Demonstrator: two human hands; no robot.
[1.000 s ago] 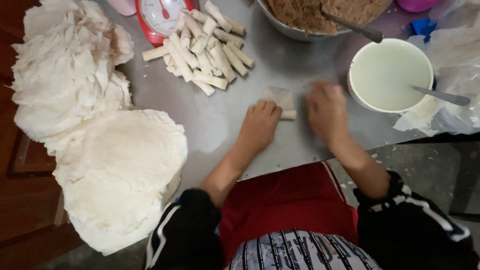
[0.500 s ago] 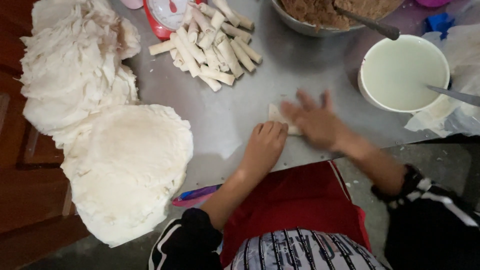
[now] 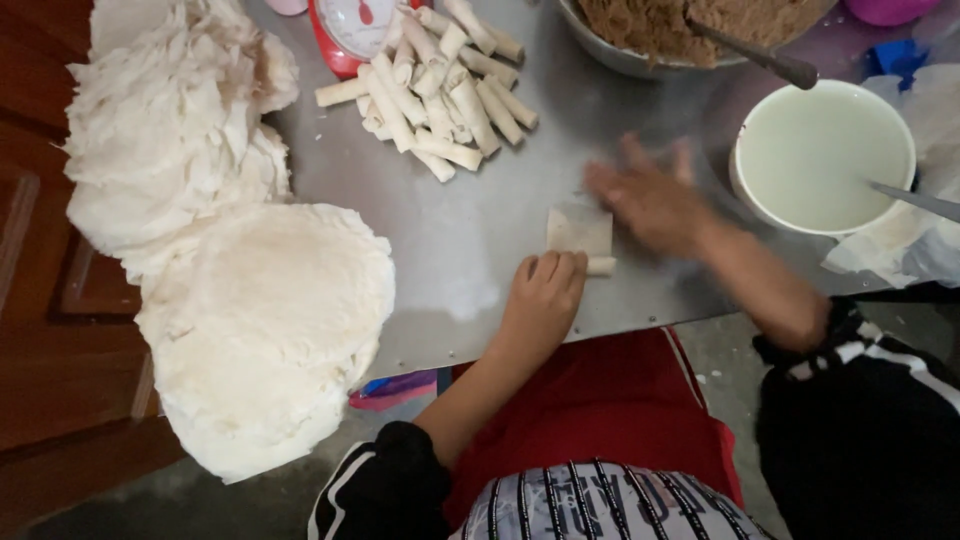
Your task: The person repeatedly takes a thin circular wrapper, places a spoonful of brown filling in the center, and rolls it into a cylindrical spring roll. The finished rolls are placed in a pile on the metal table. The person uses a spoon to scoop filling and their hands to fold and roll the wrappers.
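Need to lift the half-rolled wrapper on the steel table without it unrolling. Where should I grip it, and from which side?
Judging by its pose, grip the rolled near edge of the half-rolled wrapper, coming from its right end. The left hand already covers the left part of the roll, and the flat flap beyond it looks thin and limp. The right hand hovers blurred over the flap, so that end of the roll is probably free.

Red scale [image 3: 352,30], white bowl [image 3: 822,155], filling bowl [image 3: 640,35], wrapper stack [image 3: 265,330], finished rolls [image 3: 445,90]
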